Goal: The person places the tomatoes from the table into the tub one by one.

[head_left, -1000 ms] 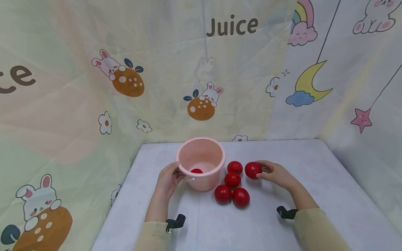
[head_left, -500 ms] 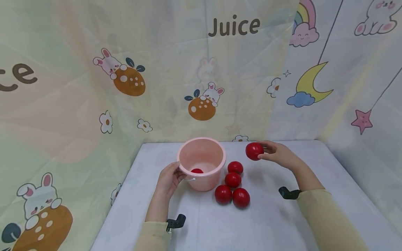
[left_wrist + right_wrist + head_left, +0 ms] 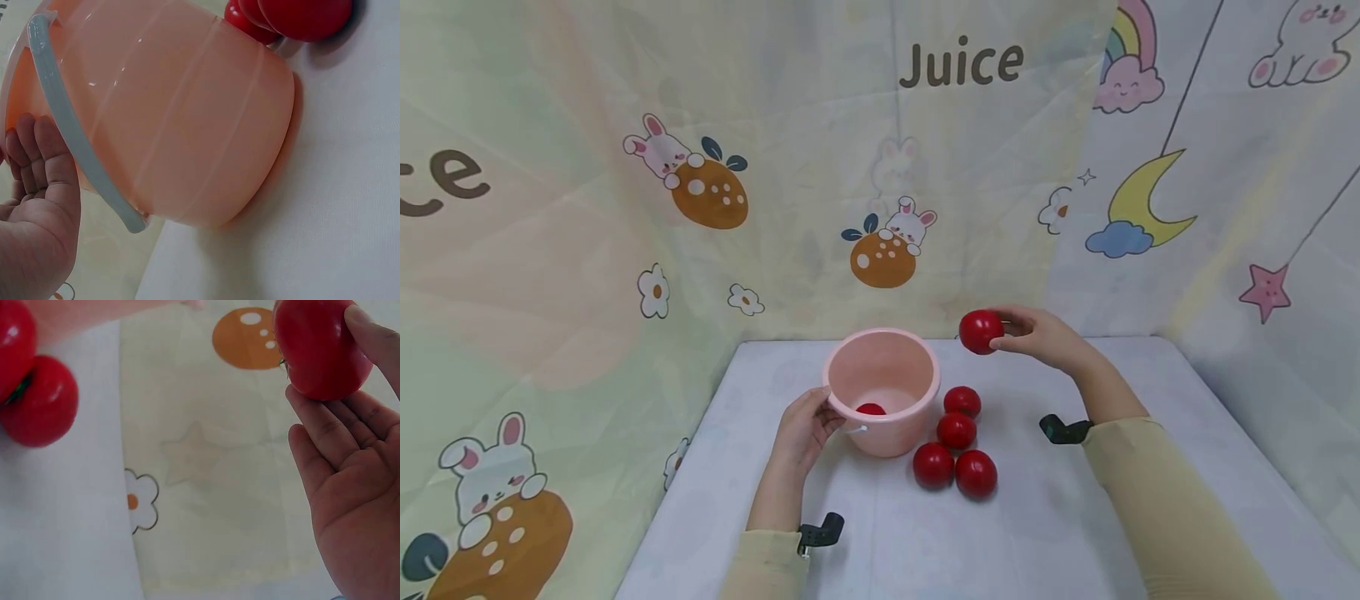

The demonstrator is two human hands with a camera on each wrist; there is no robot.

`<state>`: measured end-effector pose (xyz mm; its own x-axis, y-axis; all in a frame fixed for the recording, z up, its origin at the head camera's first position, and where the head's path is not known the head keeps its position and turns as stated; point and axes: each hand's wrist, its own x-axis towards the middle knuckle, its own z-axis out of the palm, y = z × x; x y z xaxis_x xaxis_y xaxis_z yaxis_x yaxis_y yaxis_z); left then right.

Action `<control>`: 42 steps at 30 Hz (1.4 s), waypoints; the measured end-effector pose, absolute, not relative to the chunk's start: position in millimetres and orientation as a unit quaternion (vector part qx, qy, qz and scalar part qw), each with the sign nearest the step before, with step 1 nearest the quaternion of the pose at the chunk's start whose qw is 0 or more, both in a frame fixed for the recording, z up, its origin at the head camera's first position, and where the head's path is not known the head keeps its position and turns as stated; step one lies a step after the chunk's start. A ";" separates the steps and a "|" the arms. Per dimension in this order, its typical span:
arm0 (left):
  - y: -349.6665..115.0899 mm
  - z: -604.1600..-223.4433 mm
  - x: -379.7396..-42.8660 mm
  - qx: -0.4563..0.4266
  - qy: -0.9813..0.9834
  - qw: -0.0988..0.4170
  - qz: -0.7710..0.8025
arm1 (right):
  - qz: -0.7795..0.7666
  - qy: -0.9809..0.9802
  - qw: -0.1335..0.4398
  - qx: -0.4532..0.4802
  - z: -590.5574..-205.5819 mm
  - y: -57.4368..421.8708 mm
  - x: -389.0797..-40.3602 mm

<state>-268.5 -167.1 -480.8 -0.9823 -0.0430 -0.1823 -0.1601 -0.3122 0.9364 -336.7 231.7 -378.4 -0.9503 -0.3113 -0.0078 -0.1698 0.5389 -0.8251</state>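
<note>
A pink bucket stands on the table with a pale grey handle hanging down its side. At its left rim, my left hand holds on by thumb and fingers. Inside the bucket, one red tomato shows just over the near rim. Raised above the table's back right, my right hand pinches another tomato between thumb and fingers; the right wrist view shows this tomato clear of the table. Several more tomatoes lie in a cluster right of the bucket.
A white cloth-covered table carries everything. Behind it and at the sides hang printed fabric walls with rabbits, flowers and a moon. The back wall meets the table just beyond the bucket.
My right hand has lifted the tomato up from beside the others, toward the back of the table, then moved left with it. My left hand and the bucket have stayed put.
</note>
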 end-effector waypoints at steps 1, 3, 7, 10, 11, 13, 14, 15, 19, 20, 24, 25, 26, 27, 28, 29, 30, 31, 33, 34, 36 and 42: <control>-167.2 -480.9 -268.4 -0.088 0.584 0.037 0.806 | -0.460 0.873 0.077 -0.141 -375.0 227.5 -339.0; -167.2 -481.3 -268.4 -0.090 0.584 0.037 0.806 | -0.457 0.874 0.078 -0.148 -368.1 218.9 -344.0; -167.7 -482.1 -268.3 -0.092 0.584 0.034 0.806 | -0.446 0.876 0.088 -0.159 -353.0 198.4 -353.1; -167.8 -482.1 -268.2 -0.092 0.582 0.032 0.808 | -0.435 0.878 0.101 -0.171 -343.5 182.2 -359.3; -167.7 -482.0 -268.1 -0.091 0.582 0.033 0.808 | -0.428 0.880 0.106 -0.177 -340.8 177.1 -361.2; -167.5 -481.3 -267.9 -0.089 0.582 0.035 0.808 | -0.419 0.880 0.119 -0.188 -336.4 167.2 -365.6; -167.5 -481.1 -267.8 -0.087 0.583 0.036 0.807 | -0.414 0.880 0.127 -0.194 -334.5 162.1 -367.7; -167.5 -480.9 -267.7 -0.086 0.583 0.037 0.807 | -0.410 0.879 0.135 -0.204 -333.1 156.8 -370.1; -167.8 -480.6 -267.3 -0.085 0.583 0.035 0.807 | -0.394 0.873 0.169 -0.233 -331.6 132.6 -379.5; -168.1 -480.8 -267.3 -0.085 0.584 0.034 0.807 | -0.392 0.871 0.177 -0.236 -332.4 125.8 -381.8; -168.5 -482.3 -267.7 -0.087 0.581 0.031 0.809 | -0.373 0.867 0.209 -0.257 -338.7 97.5 -391.8; -168.2 -482.6 -267.7 -0.088 0.581 0.033 0.808 | -0.367 0.866 0.218 -0.262 -340.5 91.0 -393.9; -167.9 -482.8 -267.6 -0.090 0.580 0.035 0.809 | -0.360 0.864 0.226 -0.268 -342.3 84.9 -396.1; -167.4 -482.9 -267.5 -0.091 0.580 0.038 0.809 | -0.354 0.862 0.235 -0.275 -344.3 79.3 -398.2; -167.1 -483.3 -267.6 -0.092 0.580 0.040 0.808 | -0.347 0.862 0.244 -0.279 -346.5 73.8 -400.0; -166.8 -483.9 -267.8 -0.092 0.580 0.042 0.808 | -0.340 0.862 0.251 -0.281 -348.9 69.0 -401.7; -166.4 -484.0 -267.9 -0.091 0.583 0.043 0.807 | -0.331 0.863 0.254 -0.283 -351.1 64.7 -403.2; -165.9 -484.0 -268.3 -0.089 0.585 0.044 0.805 | -0.326 0.864 0.260 -0.283 -353.4 60.7 -404.3; -165.3 -484.2 -269.3 -0.086 0.585 0.044 0.805 | -0.321 0.863 0.271 -0.279 -358.3 54.3 -405.8; -165.2 -484.3 -269.8 -0.085 0.585 0.044 0.806 | -0.320 0.864 0.274 -0.274 -360.7 51.3 -406.0; -165.3 -483.9 -270.1 -0.085 0.584 0.045 0.806 | -0.314 0.868 0.281 -0.264 -365.9 46.0 -405.5; -169.6 -483.6 -270.5 -0.092 0.585 0.045 0.804 | -0.329 0.850 0.331 -0.246 -387.1 29.7 -406.3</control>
